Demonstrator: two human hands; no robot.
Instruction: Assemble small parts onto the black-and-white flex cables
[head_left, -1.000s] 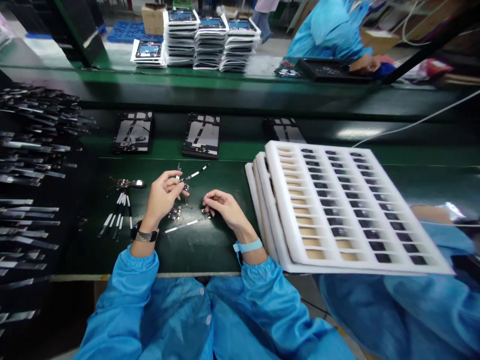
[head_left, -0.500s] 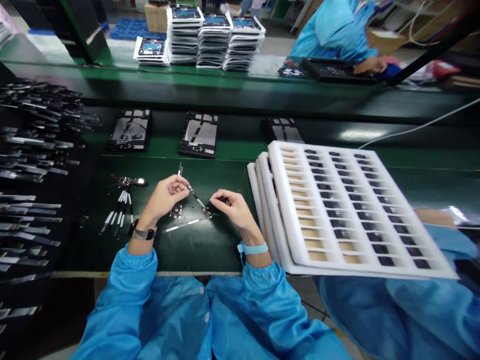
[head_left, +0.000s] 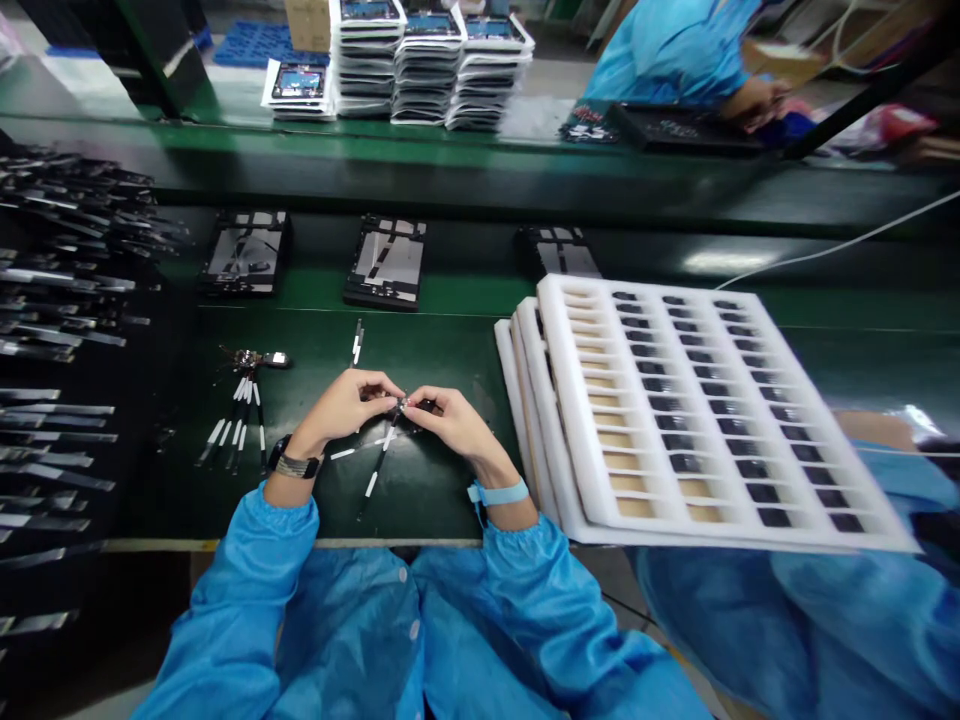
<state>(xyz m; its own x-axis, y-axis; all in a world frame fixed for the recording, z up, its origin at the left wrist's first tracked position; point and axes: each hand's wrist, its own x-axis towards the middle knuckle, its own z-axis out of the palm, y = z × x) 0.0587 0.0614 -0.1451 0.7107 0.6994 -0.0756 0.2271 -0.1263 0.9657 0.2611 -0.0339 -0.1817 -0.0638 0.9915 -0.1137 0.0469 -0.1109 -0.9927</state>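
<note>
At the far left, rows of thin flex strips (head_left: 56, 300) lay spread over a dark surface beside the green bench (head_left: 420, 495). Just right of them, a small bundle of black-and-white cables (head_left: 238, 425) rested on the bench with a cluster of tiny metal parts at its top end. Behind it, on the conveyor, sat a dark device frame (head_left: 245, 252), and a second frame (head_left: 388, 262) lay further right; between them and the hands a short loose cable (head_left: 358, 343) lay alone.

The left hand (head_left: 346, 408), a dark watch on its wrist, was closed in a pinch on the upper end of a thin flex cable (head_left: 381, 455) that hung down and toward the person, its white tip just above the bench. The right hand (head_left: 452, 420), with a blue wrist strap (head_left: 498, 493), met it fingertip to fingertip and pinched the same end, where a small connector sat; what exactly it gripped there was too small to tell.

To the right stood a stack of white foam trays (head_left: 570, 420), the top one holding rows of small dark parts. Far back, stacked white trays (head_left: 427, 60) stood on another bench, and a co-worker's hand (head_left: 757, 98) rested by a black tray (head_left: 675, 128).
</note>
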